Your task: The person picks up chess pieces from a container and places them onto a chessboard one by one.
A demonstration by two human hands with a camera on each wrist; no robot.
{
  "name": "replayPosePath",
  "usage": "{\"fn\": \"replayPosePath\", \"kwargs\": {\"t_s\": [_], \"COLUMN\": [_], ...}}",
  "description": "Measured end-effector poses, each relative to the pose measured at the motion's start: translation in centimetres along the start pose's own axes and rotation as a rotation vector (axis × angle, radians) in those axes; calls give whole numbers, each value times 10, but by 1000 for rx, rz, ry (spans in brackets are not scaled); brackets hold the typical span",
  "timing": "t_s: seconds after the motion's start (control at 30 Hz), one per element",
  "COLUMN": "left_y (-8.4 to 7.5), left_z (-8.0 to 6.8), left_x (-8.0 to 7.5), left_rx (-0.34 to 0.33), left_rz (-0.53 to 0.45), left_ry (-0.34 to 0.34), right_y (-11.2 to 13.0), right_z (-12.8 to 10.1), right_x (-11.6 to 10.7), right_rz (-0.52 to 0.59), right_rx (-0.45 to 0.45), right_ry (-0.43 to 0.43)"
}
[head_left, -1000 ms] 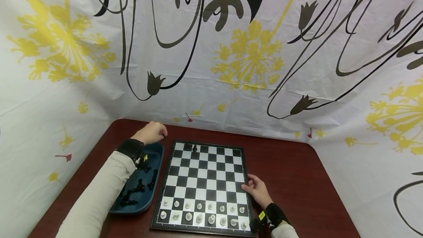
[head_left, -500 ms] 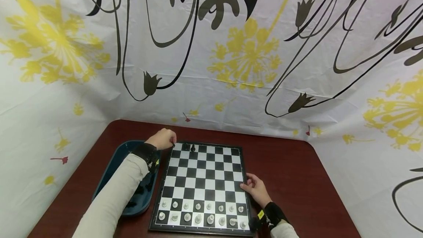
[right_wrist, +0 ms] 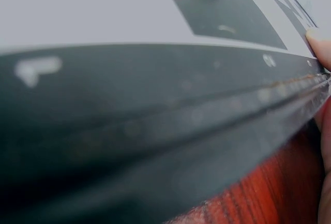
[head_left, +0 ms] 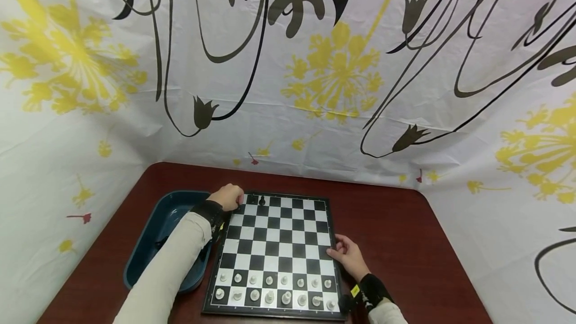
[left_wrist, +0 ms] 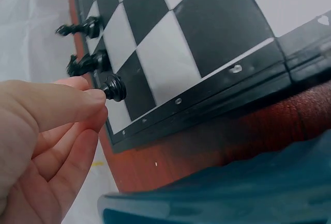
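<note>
My left hand (head_left: 228, 197) is at the far left corner of the chessboard (head_left: 279, 236). Between thumb and fingertips it pinches a black chess piece (left_wrist: 115, 87), tilted, its base showing and its top hidden by the fingers. Beside it on the far row stand a black knight (left_wrist: 88, 62) and another black piece that looks like a bishop (left_wrist: 80, 29). At the board's right edge, my right hand (head_left: 351, 259) holds the rim, thumb (right_wrist: 320, 45) on top and the other fingers against the side. White chess pieces (head_left: 286, 297) stand in two rows along the near side.
Left of the board is a blue tray (head_left: 135, 254), partly covered by my left sleeve, with dark pieces inside. Both lie on a reddish-brown table (head_left: 391, 244). A white patterned sheet (head_left: 252, 79) hangs behind and at the sides.
My left hand has moved right from above the tray's far end to the board's far left corner, bringing the black chess piece. The right hand stays at the board's edge.
</note>
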State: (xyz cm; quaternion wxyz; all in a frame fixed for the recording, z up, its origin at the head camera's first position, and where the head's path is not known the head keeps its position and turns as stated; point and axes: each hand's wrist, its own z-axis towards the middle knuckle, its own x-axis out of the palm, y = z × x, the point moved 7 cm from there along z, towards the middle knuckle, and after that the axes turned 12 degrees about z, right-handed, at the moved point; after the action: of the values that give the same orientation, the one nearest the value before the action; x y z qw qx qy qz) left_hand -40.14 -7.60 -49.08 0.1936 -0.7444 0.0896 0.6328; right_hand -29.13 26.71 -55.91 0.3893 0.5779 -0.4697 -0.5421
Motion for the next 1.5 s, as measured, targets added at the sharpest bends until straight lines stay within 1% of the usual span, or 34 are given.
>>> {"fn": "replayPosePath", "kwargs": {"t_s": [0.17, 0.2, 0.3, 0.43, 0.53, 0.7, 0.8, 0.93, 1.07, 1.2, 1.3, 1.5], "left_y": [-5, -5, -4, -6, -6, -5, -6, -6, -3, 2, 9, 30], "left_z": [0, 1, 1, 1, 1, -3, -6, -11, -21, -34, -44, -62], "left_x": [2, 3, 7, 11, 12, 2, -7, -20, -31, -41, -48, -57], "left_rx": [13, 10, -1, 7, 12, 23, 36, 58, 76, 78, 63, 51], "left_rz": [22, 27, 26, 26, 34, 49, 42, 59, 106, 135, 137, 114], "left_ry": [-4, -7, -10, -7, -4, -9, -15, -45, -71, -69, -63, -74], "right_y": [-19, -19, -19, -21, -22, -19, -20, -19, -19, -21, -22, -19], "right_z": [8, 8, 8, 9, 10, 9, 7, 6, 6, 6, 6, 6], "right_x": [0, 0, 0, -1, -1, -1, -2, -1, 2, 1, 0, 1], "right_rz": [1, 11, 3, -1, 2, 0, 5, 5, -3, -11, -13, -16], "right_rx": [-10, 3, -11, -3, 1, -13, 1, 11, 10, 16, 22, 16], "right_ry": [-5, -13, -21, -28, -26, -18, -24, -24, -10, -15, -21, -10]}}
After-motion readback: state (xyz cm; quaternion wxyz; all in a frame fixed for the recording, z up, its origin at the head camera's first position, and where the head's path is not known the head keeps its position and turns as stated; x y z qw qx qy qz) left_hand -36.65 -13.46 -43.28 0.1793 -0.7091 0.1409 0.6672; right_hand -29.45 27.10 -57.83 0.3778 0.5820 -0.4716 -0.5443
